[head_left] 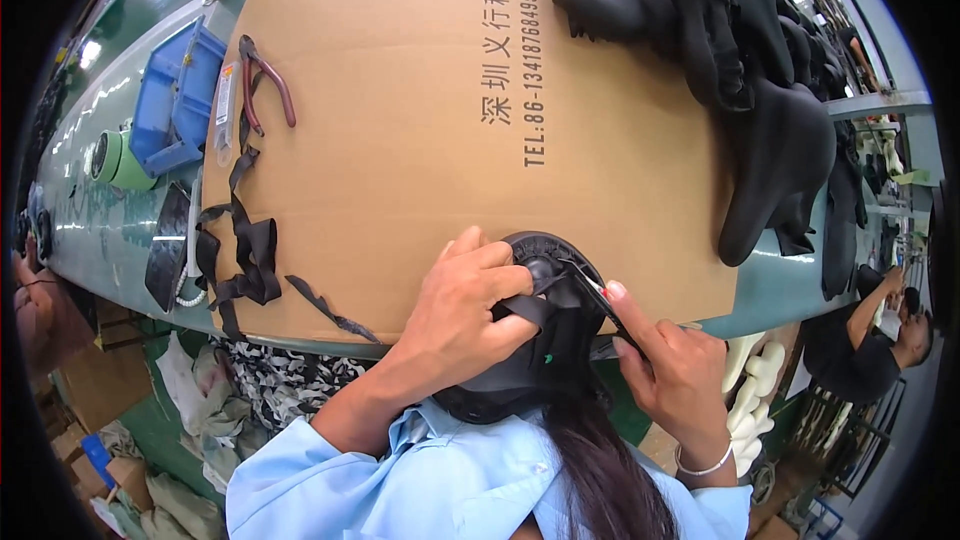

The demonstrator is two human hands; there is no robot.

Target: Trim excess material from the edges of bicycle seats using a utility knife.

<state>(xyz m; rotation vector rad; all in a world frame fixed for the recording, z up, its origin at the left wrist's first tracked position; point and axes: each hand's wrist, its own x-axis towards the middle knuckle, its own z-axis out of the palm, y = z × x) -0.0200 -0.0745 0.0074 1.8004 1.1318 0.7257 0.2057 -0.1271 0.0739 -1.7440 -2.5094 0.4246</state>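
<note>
The left hand (465, 305) clasped a black moulded shoe part (545, 340) at the near edge of the cardboard-covered worktop (400, 120), its grip closed over a black strap (530, 308). The right hand (675, 370) pinched a thin tool (612, 312) against it. Black strap offcuts (245, 260), red-handled pliers (268, 80) and a blue bin (175, 100) lay left; a heap of black shoe pieces (750, 70) crowded the far right.

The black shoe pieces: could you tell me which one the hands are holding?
The rounded black piece at the cardboard's near edge, gripped by both hands; the others sit piled far right.
</note>
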